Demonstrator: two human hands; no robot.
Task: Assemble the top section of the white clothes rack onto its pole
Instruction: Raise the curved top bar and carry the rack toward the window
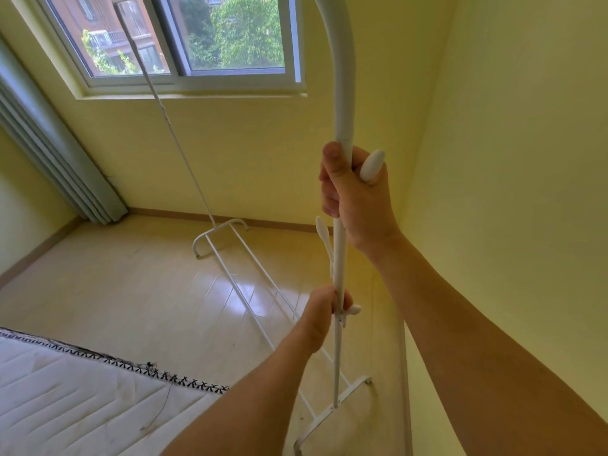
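Observation:
The white rack's top section is a thick curved tube that rises out of the frame at the top. My right hand is wrapped around its lower end, beside a white peg. Below it the thinner near pole runs straight down to the rack's base bar. My left hand grips this pole lower down, next to a small white knob. Where tube and pole meet is hidden inside my right hand. The far pole leans up toward the window.
Two thin floor rails link the far curved foot to the near base on the wooden floor. A mattress lies at bottom left. Yellow walls stand close on the right. A window and grey curtain are behind.

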